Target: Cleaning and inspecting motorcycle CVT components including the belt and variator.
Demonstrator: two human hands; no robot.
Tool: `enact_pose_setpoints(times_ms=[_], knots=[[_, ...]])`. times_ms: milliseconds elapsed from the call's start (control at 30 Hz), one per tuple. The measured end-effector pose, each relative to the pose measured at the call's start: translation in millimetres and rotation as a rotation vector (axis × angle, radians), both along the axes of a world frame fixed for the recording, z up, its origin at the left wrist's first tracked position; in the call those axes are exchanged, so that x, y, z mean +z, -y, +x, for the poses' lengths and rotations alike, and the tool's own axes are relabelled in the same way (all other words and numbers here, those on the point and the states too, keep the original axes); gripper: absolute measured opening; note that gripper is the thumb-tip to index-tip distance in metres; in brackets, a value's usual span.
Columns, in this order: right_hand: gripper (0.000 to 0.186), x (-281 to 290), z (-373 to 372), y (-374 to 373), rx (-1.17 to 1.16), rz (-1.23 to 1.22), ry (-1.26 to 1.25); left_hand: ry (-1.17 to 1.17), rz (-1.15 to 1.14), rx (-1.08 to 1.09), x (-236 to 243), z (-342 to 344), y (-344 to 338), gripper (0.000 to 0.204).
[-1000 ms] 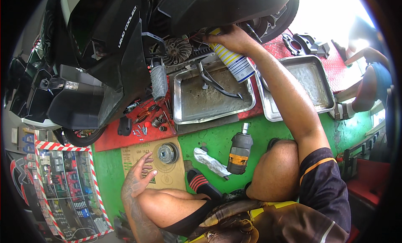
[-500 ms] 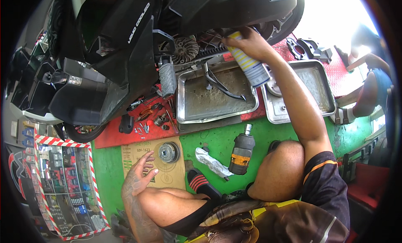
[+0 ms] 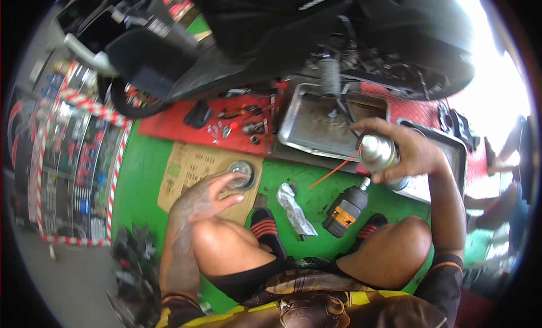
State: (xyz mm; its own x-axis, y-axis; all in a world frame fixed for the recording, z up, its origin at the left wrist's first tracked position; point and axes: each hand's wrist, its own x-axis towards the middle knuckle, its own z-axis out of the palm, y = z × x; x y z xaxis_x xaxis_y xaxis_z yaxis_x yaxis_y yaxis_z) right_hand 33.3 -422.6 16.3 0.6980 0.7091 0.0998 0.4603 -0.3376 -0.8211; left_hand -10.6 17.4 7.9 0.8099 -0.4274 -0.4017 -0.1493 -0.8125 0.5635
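My right hand (image 3: 416, 150) is wrapped round a spray can (image 3: 377, 148), its silver top toward me and a thin red straw (image 3: 336, 172) pointing down to the left. The can is over the near edge of the right metal tray (image 3: 458, 172). My left hand (image 3: 203, 199) holds nothing, its fingers stretched out apart. The fingertips are at the near left side of a round metal part (image 3: 243, 173), which lies on a flattened cardboard piece (image 3: 176, 178). Whether they touch it cannot be told. A dark impact wrench (image 3: 345, 210) lies between my feet, beside a crumpled white wrapped item (image 3: 294, 208).
A black scooter (image 3: 254, 51) stands across the far side. Beneath it a metal tray (image 3: 293, 137) sits on a red platform (image 3: 164, 122) with pliers (image 3: 240, 111) and small parts. At left stands a display case (image 3: 73, 175) with striped edging; another person's legs (image 3: 499, 209) are at right.
My right hand has brought the spray can back from the scooter toward me and turned it, straw now downward left. My left hand has moved toward the round metal part. The view has shifted.
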Motion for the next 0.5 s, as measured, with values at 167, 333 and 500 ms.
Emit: enact_pose_setpoints(times_ms=[167,333,500], knots=[[0.079,19,-24,-119,0.036,0.227,0.148,0.069,0.019,-0.204,-1,-10,14,0.07],[0.082,28,-16,-246,-0.119,0.638,0.292,0.471,-0.362,0.069,7,-9,18,0.083],[0.081,33,-9,-303,0.041,0.771,0.305,0.452,-0.491,0.364,6,-1,-43,0.077]])
